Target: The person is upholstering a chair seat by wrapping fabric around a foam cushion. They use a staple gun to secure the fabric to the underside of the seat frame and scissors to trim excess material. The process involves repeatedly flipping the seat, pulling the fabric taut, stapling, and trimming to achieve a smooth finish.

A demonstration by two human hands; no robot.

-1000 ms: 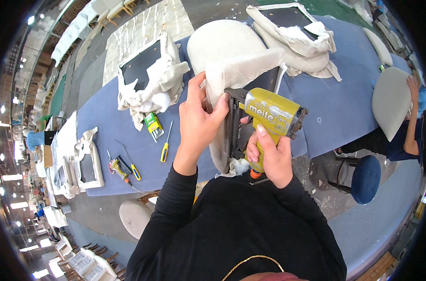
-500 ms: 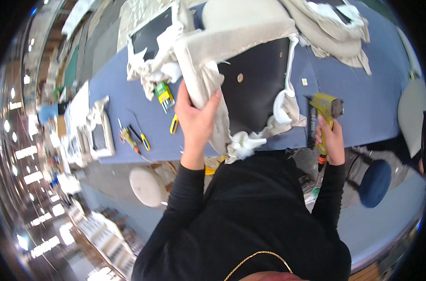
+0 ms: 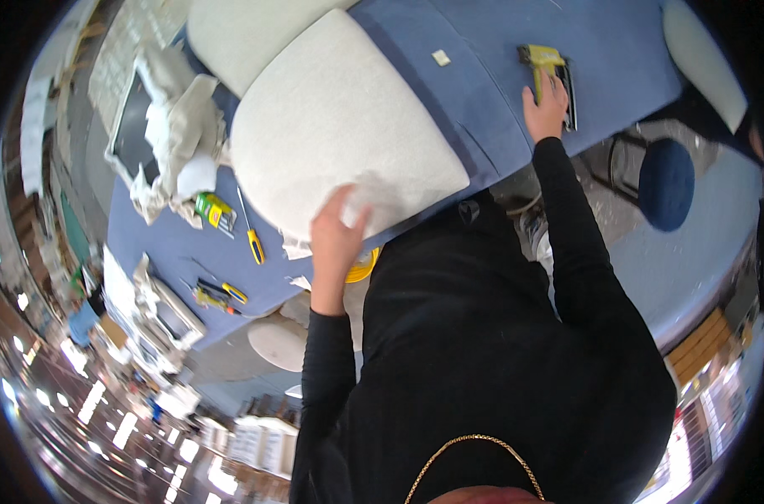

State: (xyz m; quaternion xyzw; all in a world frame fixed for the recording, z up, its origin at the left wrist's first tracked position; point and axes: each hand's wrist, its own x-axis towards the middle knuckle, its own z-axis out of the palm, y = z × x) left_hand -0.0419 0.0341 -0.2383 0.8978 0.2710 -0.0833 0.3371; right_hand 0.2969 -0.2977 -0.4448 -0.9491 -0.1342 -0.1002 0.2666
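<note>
A cream, round-ended seat cushion [image 3: 331,126] lies on the blue table with its smooth padded side up. Over its near part is my left hand [image 3: 338,231], thumb and fingers apart, with a pale blurred patch beside the fingertips that I cannot make out. Further right, my right hand [image 3: 547,109] has its fingers round the handle of a yellow and black staple gun [image 3: 543,57], which is down at the table top. The cushion's underside is hidden.
Left of the cushion are a half-covered seat piece [image 3: 134,126], a green and yellow packet [image 3: 216,212] and a yellow-handled screwdriver [image 3: 255,246]. More tools [image 3: 218,294] lie near the table edge. Another cushion [image 3: 256,29] sits behind. A blue stool [image 3: 668,185] stands at the right.
The seat piece in my left hand showed its black underside; now a smooth padded side faces up and that hand is open. My right hand has carried the staple gun farther onto the table.
</note>
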